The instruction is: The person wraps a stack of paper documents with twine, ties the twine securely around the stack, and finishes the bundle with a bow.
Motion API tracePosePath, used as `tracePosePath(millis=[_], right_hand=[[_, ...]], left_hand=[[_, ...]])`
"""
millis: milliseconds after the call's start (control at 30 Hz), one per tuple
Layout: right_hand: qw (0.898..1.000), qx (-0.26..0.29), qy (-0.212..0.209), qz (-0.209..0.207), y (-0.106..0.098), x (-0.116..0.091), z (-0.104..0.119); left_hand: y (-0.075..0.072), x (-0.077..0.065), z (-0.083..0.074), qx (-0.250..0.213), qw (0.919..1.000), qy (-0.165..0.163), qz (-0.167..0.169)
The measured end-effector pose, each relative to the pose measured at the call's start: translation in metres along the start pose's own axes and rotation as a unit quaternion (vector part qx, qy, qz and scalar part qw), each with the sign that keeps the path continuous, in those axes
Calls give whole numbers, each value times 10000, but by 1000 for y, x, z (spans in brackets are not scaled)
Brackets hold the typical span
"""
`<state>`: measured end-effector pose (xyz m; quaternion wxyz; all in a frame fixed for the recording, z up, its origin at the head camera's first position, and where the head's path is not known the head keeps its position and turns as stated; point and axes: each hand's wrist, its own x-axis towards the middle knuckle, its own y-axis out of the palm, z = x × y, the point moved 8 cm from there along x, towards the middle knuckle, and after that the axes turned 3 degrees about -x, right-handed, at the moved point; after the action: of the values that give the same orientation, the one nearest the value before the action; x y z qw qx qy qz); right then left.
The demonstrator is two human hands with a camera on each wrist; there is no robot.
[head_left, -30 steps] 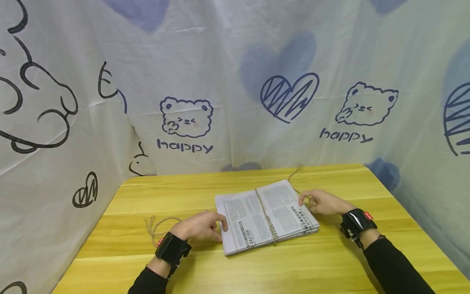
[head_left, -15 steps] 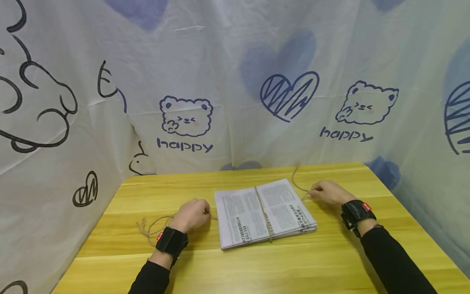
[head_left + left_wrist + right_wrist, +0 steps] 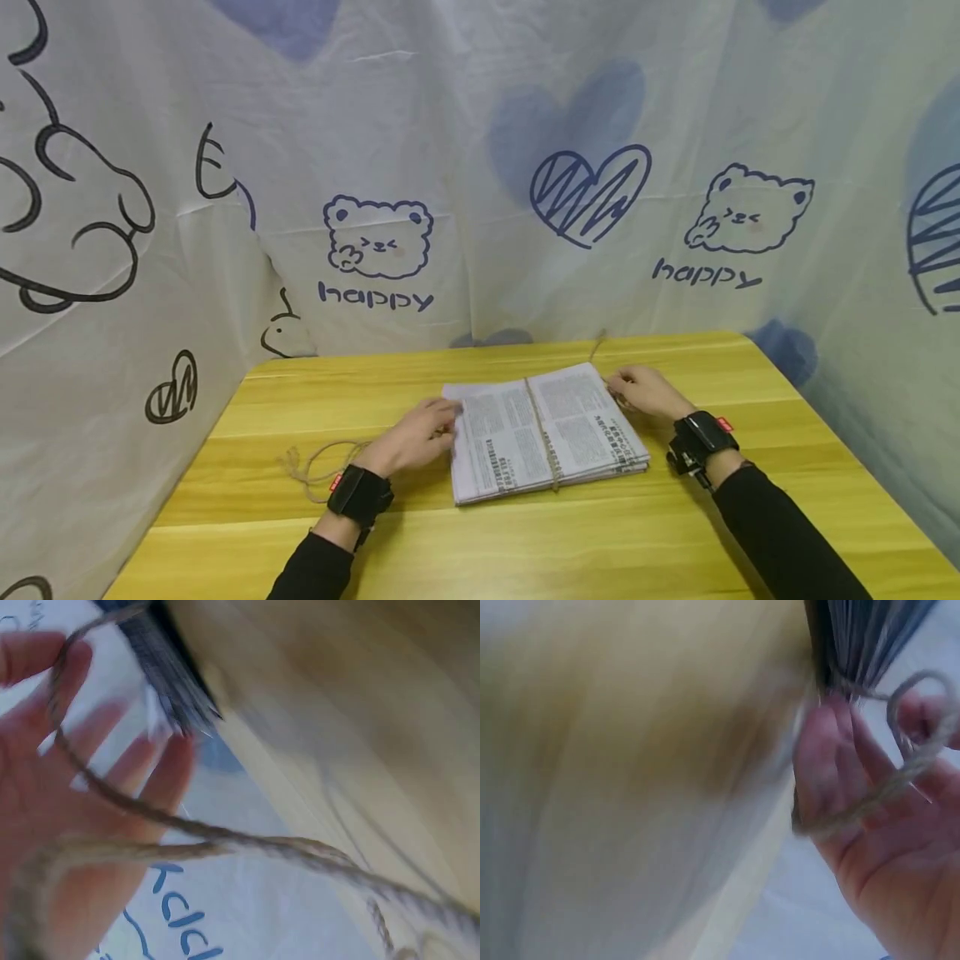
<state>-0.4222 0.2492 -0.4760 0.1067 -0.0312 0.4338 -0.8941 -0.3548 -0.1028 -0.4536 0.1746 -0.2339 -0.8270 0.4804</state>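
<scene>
A stack of folded newspapers [image 3: 502, 446] lies slightly askew on the table, with brown twine [image 3: 540, 421] running across its middle. At its left edge is my left hand [image 3: 412, 437]; in the left wrist view the twine [image 3: 131, 806] bends between thumb and index finger, while the other fingers extend toward the newspapers' edge. My right hand [image 3: 648, 393] is at the far right corner of the stack. The right wrist view has its fingertips right under the newspapers' edge [image 3: 855, 645], and the twine [image 3: 889, 787] loops by the thumb.
A frayed loop of twine [image 3: 303, 471] lies left of my left wrist. Another tail [image 3: 597, 344] trails toward the table's back edge. The yellow wood-grain table [image 3: 360, 379] is enclosed by a printed white cloth [image 3: 480, 167] behind and on both sides.
Both hands first drew outward from the stack with the twine, then came back in against its left and right edges. The stack has shifted only slightly.
</scene>
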Motion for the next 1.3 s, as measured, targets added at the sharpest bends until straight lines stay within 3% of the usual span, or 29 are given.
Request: tracePosePath(millis=[133, 400, 500, 633, 700, 767, 867, 967, 1067, 1167, 1300], right_hand=[[9996, -180, -117, -185, 2, 0, 11], [9889, -1208, -850, 132, 17, -1, 31], [9880, -1217, -931, 169, 18, -2, 31], [9882, -1158, -963, 259, 19, -3, 30], [9890, -1109, -914, 337, 20, -4, 31], [9891, -1139, -843, 393, 22, -3, 31], [9888, -1186, -746, 509, 24, -3, 34], [9870, -1284, -780, 570, 28, -3, 37], [9839, -1473, -855, 544, 30, -3, 40], [9821, -1578, -896, 509, 32, -2, 42], [9868, -1255, -823, 612, 29, -4, 39]], left_hand=[[3, 2, -2, -394, 9986, -147, 311], [-7, 9, 7, -921, 9949, -403, -44], [-7, 9, 12, -1623, 9849, -611, -2], [-4, 6, 20, -2747, 9580, -814, 134], [-3, 4, 24, -3030, 9494, -802, 200], [-3, 3, 27, -3101, 9474, -772, 203], [-5, 2, 32, -2904, 9535, -791, 144], [-11, 4, 34, -2277, 9699, -854, -122], [-20, 5, 34, -1445, 9835, -904, -609], [-27, 6, 33, -869, 9873, -976, -908], [-30, 5, 29, -845, 9893, -927, -741]])
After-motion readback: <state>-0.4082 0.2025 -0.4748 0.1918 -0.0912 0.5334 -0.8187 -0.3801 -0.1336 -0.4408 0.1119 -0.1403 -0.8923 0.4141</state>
